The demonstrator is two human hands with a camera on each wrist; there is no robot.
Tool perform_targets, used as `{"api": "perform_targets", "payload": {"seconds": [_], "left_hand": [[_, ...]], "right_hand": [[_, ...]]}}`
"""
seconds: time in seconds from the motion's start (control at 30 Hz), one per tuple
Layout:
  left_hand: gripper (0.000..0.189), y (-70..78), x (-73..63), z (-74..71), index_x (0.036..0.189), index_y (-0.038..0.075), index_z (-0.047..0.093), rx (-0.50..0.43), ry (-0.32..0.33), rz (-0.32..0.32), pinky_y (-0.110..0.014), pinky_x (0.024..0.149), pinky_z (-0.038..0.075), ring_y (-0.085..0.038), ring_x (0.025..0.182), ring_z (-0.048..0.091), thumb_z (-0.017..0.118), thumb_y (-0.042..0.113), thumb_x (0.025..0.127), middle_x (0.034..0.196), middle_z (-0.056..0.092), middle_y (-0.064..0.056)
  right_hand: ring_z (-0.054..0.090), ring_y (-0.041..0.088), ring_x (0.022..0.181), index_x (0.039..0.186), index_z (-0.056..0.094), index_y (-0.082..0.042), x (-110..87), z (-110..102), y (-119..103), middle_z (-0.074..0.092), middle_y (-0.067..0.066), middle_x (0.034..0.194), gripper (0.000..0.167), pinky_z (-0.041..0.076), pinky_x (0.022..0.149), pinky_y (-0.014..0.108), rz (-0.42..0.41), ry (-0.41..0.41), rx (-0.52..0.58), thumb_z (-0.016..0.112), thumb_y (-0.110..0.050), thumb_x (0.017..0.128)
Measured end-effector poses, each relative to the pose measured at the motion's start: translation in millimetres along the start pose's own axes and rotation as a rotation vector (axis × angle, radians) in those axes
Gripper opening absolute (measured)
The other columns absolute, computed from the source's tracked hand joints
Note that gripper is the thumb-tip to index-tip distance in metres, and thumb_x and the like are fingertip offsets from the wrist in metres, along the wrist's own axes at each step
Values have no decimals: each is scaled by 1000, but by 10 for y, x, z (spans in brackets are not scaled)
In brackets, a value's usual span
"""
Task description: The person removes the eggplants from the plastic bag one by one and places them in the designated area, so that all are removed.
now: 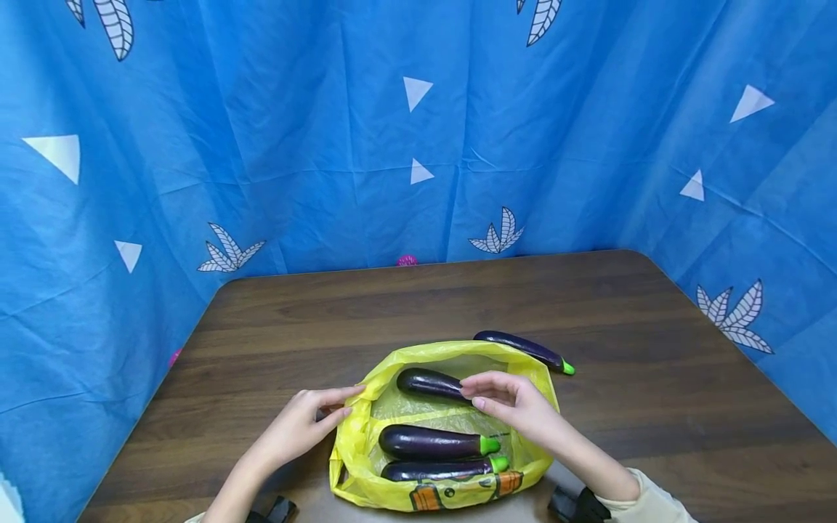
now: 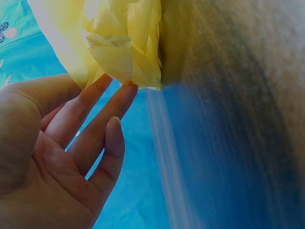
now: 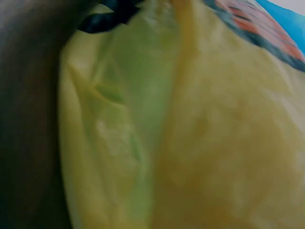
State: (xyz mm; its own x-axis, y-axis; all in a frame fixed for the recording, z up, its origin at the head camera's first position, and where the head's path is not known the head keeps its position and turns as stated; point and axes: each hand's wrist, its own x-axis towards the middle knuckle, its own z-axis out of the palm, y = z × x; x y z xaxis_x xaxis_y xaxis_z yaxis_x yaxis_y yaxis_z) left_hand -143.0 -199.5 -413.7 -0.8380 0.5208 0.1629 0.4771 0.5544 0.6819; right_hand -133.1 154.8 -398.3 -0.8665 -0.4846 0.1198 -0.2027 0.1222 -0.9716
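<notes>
A yellow plastic bag (image 1: pixel 451 500) lies open on the table with printed figures on its front. Inside it, two dark purple eggplants lie side by side: an upper one (image 1: pixel 428 441) and a lower one (image 1: pixel 434 471), both with green stem ends. Farther back in the bag, my right hand (image 1: pixel 513 404) grips another eggplant (image 1: pixel 428 383) near its stem end, which the fingers hide. At the bag's left rim, my left hand (image 1: pixel 307 421) pinches the plastic between thumb and fingertips. In the right wrist view, yellow plastic (image 3: pixel 228 133) fills most of the picture.
Behind the bag's right back rim, one more eggplant (image 1: pixel 523 347) lies on the brown wooden table (image 1: pixel 314 312). A blue patterned curtain (image 1: pixel 294 131) hangs around the table's back and sides. Black wrist devices show at both forearms.
</notes>
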Motion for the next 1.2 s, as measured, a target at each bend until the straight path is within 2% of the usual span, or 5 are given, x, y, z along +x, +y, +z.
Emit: {"api": "perform_targets", "payload": {"seconds": [0.2, 0.43, 0.8, 1.07, 1.2], "left_hand": [[33, 3, 8, 10, 124, 8, 62, 2, 3, -2, -27, 67, 50, -5, 82, 60, 61, 10, 92, 119, 62, -5], [33, 0, 1, 20, 126, 9, 61, -9, -13, -20, -27, 68, 50, -6, 85, 60, 60, 13, 93, 121, 61, -5], [33, -6, -4, 11, 126, 10, 61, -25, -20, -18, -26, 66, 49, -6, 84, 60, 59, 16, 93, 122, 60, -5], [33, -22, 4, 2, 126, 11, 62, -3, -4, -13, -26, 65, 48, -5, 81, 59, 60, 17, 93, 120, 61, -4], [33, -19, -7, 1, 126, 11, 61, -3, -14, -22, -26, 67, 49, -6, 85, 60, 59, 18, 94, 122, 60, -4]], "right_hand": [[54, 42, 105, 118, 58, 8, -3, 56, 85, 60, 25, 112, 30, 47, 84, 27, 22, -14, 15, 59, -9, 93], [55, 42, 103, 118, 57, 9, -19, 96, 148, 59, 26, 112, 31, 46, 84, 28, 22, -39, 22, 60, -7, 91], [58, 34, 102, 121, 55, 8, -18, 146, 200, 59, 21, 114, 36, 46, 86, 29, 33, -134, -14, 64, -6, 88], [59, 26, 101, 123, 54, 4, -7, 168, 219, 61, 15, 113, 46, 45, 87, 35, -41, -219, -125, 71, -14, 84], [59, 21, 102, 123, 54, 4, -20, 184, 235, 61, 14, 115, 50, 45, 88, 32, -29, -234, -148, 74, -13, 81]]}}
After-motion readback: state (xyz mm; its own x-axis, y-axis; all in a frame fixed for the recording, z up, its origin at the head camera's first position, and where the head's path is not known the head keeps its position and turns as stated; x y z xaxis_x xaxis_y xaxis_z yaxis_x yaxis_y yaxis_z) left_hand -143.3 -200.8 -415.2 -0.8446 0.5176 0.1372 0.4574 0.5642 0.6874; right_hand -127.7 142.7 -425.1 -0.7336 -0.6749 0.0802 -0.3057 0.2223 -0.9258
